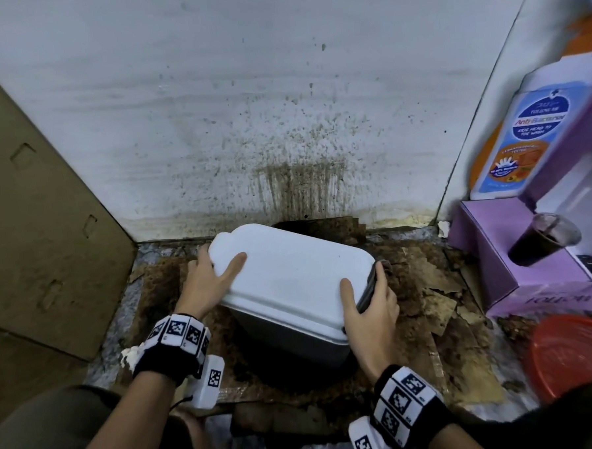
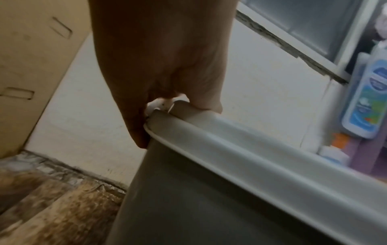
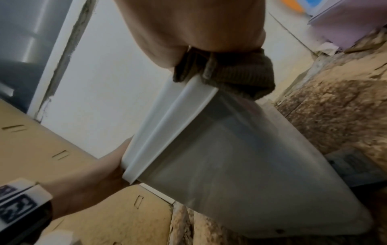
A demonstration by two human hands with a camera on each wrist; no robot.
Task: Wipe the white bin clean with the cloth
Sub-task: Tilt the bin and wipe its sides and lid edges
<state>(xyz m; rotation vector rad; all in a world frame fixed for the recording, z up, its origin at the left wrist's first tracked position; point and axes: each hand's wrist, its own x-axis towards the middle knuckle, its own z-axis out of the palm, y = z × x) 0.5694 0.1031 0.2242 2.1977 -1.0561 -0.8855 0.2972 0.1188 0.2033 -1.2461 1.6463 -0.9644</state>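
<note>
**Ana:** At the left end of the white bin [image 1: 292, 279], the left hand [image 1: 211, 283] grips the lid's edge: thumb laid on top, fingers curled down over the side. The left wrist view shows them hooked at the rim [image 2: 209, 131].

**Ben:** And the other hand?

**Ana:** On the opposite end, the right hand [image 1: 369, 306] clamps the bin's right edge, thumb on the lid, fingers wrapped round the side. A dark cloth [image 3: 230, 74] is bunched under those fingers, pressed against the rim, which the right wrist view shows clearly.

**Ben:** Where does the bin sit?

**Ana:** Between both hands, lid closed, near the base of the wall. Its lower body looks grey in shadow. From the right wrist view it appears tilted, though whether its base touches the floor, I cannot tell.

**Ben:** What lies under it?

**Ana:** Torn, stained cardboard [image 1: 428, 286] spread over the floor, brown and blotchy. Behind the bin, the white wall [image 1: 246, 89] carries dark splatter and drip marks just above the floor line.

**Ben:** Further out?

**Ana:** A big cardboard box [image 1: 37, 220] leans at the left. To the right stand purple boxes [image 1: 487, 241], a bottle with a blue label [image 1: 530, 133] on them, and a plastic cup of dark drink [image 1: 542, 239]. A red basin [image 1: 576, 357] sits at the near right. Both wrists wear black bands with checkered marker tiles.
</note>
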